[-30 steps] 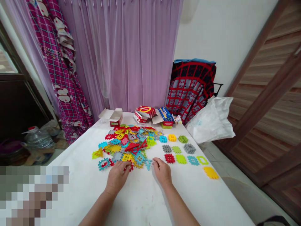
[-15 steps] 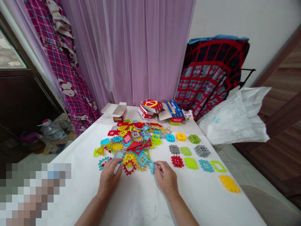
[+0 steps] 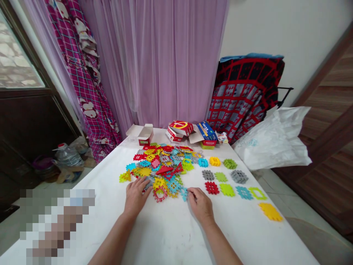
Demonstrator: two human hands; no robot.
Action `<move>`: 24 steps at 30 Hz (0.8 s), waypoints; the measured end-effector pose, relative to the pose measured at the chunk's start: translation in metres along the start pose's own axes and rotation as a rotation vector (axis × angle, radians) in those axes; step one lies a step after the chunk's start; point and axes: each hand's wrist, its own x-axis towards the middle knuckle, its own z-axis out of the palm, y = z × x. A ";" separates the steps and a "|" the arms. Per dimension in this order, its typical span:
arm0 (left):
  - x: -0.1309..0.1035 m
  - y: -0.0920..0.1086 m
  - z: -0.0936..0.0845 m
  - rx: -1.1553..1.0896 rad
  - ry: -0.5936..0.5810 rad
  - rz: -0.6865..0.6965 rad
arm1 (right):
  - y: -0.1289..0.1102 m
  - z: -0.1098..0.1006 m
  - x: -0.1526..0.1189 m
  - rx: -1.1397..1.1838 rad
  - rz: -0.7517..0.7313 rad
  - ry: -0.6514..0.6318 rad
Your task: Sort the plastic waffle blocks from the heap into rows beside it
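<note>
While the left hand point(image 3: 136, 195) lies palm down over the near left edge of a loose pile of plastic pieces point(image 3: 165, 162), its fingers are slightly spread and its thumb stands apart from them, next to a red frame piece point(image 3: 160, 194). The right hand point(image 3: 201, 206) is curled at the near right edge of the pile, its fingertips at a small blue piece point(image 3: 184, 193); whether they grip it or only rest beside it, I cannot tell. The pile sits in the middle of the white table point(image 3: 165, 228), with a red triangular piece point(image 3: 164, 169) on top.

To the right of the pile, more pieces lie apart in rough rows, among them a red square point(image 3: 211, 187), a lime frame point(image 3: 257, 193) and, nearest the table's right edge, a yellow square point(image 3: 270, 211). Along the far edge are an open box point(image 3: 146, 135), red boxes point(image 3: 181, 127) and a blue box point(image 3: 207, 130). A white plastic bag point(image 3: 275, 140) is at the right side of the table, and a purple curtain point(image 3: 176, 62) hangs behind
</note>
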 end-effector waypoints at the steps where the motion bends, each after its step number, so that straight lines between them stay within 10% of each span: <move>1: 0.000 -0.002 0.000 0.001 0.010 -0.001 | 0.000 0.000 0.000 -0.004 -0.002 0.003; 24: 0.010 -0.019 -0.004 -0.091 0.014 0.067 | -0.008 -0.006 0.001 -0.004 0.022 -0.024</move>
